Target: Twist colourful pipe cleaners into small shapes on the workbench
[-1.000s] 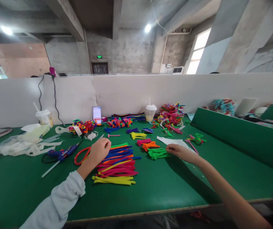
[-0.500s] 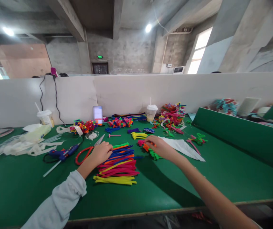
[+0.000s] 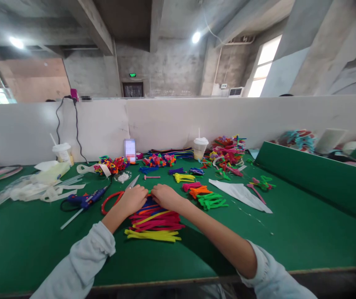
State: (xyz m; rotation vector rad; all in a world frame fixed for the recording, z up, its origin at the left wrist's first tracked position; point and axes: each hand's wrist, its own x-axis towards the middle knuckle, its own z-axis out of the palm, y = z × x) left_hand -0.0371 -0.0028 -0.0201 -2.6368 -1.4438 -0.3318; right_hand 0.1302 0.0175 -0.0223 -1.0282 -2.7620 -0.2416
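My left hand (image 3: 135, 199) is closed at the far left end of a row of colourful pipe cleaners (image 3: 157, 222), beside the red-handled scissors (image 3: 108, 201). Right next to it, my right hand (image 3: 166, 197) is closed too, fingers pointing left. A short stretch of green pipe cleaner (image 3: 149, 192) shows between the fingertips of both hands; the rest of it is hidden. Blue, orange, pink and yellow pipe cleaners lie loose below my hands. To the right are bunches of bent pipe cleaners: green (image 3: 211, 201), orange (image 3: 199, 191) and pink (image 3: 191, 186).
A blue glue gun (image 3: 83, 200) and plastic bags (image 3: 28, 187) lie left. A phone (image 3: 130, 150) and lidded cups (image 3: 200, 148) stand at the back by a white partition (image 3: 165, 124). Right are white paper (image 3: 239, 193), a pipe-cleaner flower (image 3: 263, 182) and a green divider (image 3: 308, 174).
My right hand has moved left from the bent bunches to meet my left hand at the green pipe cleaner. The green bunch is now uncovered. My left hand has stayed nearly in place.
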